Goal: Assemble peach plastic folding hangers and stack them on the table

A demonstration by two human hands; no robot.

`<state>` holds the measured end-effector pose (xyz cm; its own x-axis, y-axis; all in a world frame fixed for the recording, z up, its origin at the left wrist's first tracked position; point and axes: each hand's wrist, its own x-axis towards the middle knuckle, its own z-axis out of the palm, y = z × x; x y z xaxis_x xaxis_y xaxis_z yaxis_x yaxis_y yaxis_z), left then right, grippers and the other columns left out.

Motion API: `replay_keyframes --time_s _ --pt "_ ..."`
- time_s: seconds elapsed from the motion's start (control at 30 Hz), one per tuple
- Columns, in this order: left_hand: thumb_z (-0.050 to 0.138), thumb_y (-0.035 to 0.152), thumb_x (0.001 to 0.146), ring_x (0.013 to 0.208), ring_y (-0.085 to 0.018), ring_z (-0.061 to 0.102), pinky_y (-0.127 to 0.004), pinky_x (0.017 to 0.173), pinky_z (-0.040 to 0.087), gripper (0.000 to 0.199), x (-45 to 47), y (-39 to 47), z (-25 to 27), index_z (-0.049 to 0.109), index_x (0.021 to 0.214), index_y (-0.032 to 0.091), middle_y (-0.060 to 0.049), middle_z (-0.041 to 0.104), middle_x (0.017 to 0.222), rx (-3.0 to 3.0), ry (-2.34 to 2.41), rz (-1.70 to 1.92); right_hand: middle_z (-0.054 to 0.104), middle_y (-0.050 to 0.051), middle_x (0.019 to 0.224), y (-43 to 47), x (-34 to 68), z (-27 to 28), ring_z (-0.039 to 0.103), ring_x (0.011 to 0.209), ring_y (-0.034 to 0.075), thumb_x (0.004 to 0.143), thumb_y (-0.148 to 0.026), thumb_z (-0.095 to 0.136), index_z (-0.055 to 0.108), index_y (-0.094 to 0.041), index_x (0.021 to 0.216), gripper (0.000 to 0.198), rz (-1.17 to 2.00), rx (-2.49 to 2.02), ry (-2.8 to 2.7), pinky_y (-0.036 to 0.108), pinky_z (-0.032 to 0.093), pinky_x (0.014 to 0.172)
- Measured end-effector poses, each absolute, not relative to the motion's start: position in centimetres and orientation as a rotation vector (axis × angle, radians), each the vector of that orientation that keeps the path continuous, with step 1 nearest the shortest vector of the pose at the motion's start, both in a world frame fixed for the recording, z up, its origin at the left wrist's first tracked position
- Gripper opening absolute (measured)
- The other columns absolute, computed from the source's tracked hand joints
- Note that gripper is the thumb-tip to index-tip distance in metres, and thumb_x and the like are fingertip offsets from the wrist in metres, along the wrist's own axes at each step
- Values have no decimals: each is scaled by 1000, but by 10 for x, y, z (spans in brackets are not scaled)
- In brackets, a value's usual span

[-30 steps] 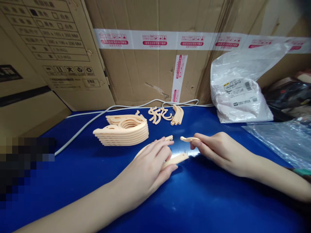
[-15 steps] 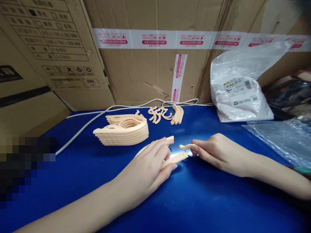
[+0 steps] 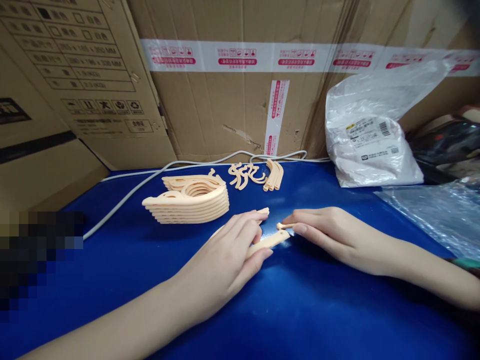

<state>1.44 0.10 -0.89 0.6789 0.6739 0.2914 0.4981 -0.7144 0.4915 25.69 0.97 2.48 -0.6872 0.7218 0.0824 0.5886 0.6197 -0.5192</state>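
Observation:
My left hand (image 3: 232, 245) is closed over a cream plastic hanger piece (image 3: 270, 242), whose two ends stick out past the fingers; the palm hides its middle. In a pinch, my right hand (image 3: 332, 235) holds a small cream hanger hook (image 3: 285, 226). Its knobbed end points left, close to the hanger piece's nearer end; I cannot tell whether they touch. Behind my left hand lies a stack of cream hanger pieces (image 3: 191, 205). Several loose hooks (image 3: 240, 176) and a few curved hanger arms (image 3: 273, 175) rest farther back.
The blue tabletop (image 3: 300, 310) ends at cardboard boxes (image 3: 225, 110) at the back and left. A white cable (image 3: 138, 187) runs along the rear. At the right stand a labelled plastic bag (image 3: 371, 145) and a clear plastic sheet (image 3: 431, 215).
The hook in my right hand has turned and shifted slightly left, so less of it shows. My right fingers lie flatter over it. The left hand has barely moved.

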Motion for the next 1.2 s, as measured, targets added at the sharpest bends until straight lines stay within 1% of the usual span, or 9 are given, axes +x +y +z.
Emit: replay_keyframes --time_s 0.13,0.2,0.37,0.53,0.6,0.77,0.97,1.07,1.2 --pt "39 29 101 137 -19 37 -40 110 37 12 14 1 -9 41 92 23 -10 49 138 2517 914 652 60 0 77 10 256 23 54 68 14 103 -38 30 54 -18 80 39 697 -1089 -2544 26 39 67" --pt "39 29 101 137 -20 37 -40 110 37 11 14 1 -9 41 92 22 -10 49 137 2521 915 650 57 -1 74 10 256 23 52 67 13 102 -35 30 51 -19 76 37 734 -1089 -2504 25 39 67" --pt "38 28 101 136 -21 39 -42 109 39 11 15 1 -11 43 93 22 -11 49 139 2542 912 669 57 -2 70 8 253 24 52 66 13 101 -39 32 55 -19 77 38 833 -1196 -2437 25 39 66" --pt "38 26 101 137 -22 38 -42 109 39 12 15 0 -15 47 106 20 -13 47 141 2626 914 670 61 -3 77 6 252 24 53 71 14 99 -44 38 65 -20 91 37 981 -1208 -2406 24 39 67" --pt "36 25 101 138 -21 36 -41 111 38 15 16 0 -16 49 106 19 -13 47 140 2678 906 659 58 -3 74 7 253 23 50 69 13 98 -45 39 66 -19 90 39 1000 -1215 -2392 23 38 66" --pt "31 24 103 140 -20 33 -41 116 31 24 17 1 -16 54 99 17 -13 48 139 2753 885 624 48 -3 68 9 255 21 43 65 12 97 -47 41 63 -18 83 39 1048 -1231 -2369 23 36 62" --pt "31 25 102 138 -22 36 -42 114 36 25 17 1 -13 54 97 16 -13 50 137 2758 871 653 45 -4 68 7 252 19 42 64 11 96 -48 44 57 -18 79 36 1093 -1248 -2305 22 37 62" --pt "32 23 102 137 -22 37 -43 113 37 24 17 1 -10 55 97 16 -13 51 136 2753 861 625 48 -5 67 4 250 21 44 62 11 98 -46 41 54 -19 78 36 1164 -1205 -2307 23 38 62" --pt "34 24 102 139 -22 34 -43 114 36 23 17 1 -10 55 97 16 -13 50 138 2744 861 608 51 -4 67 1 247 26 49 64 12 98 -49 40 53 -20 75 39 1113 -1255 -2357 23 41 65"
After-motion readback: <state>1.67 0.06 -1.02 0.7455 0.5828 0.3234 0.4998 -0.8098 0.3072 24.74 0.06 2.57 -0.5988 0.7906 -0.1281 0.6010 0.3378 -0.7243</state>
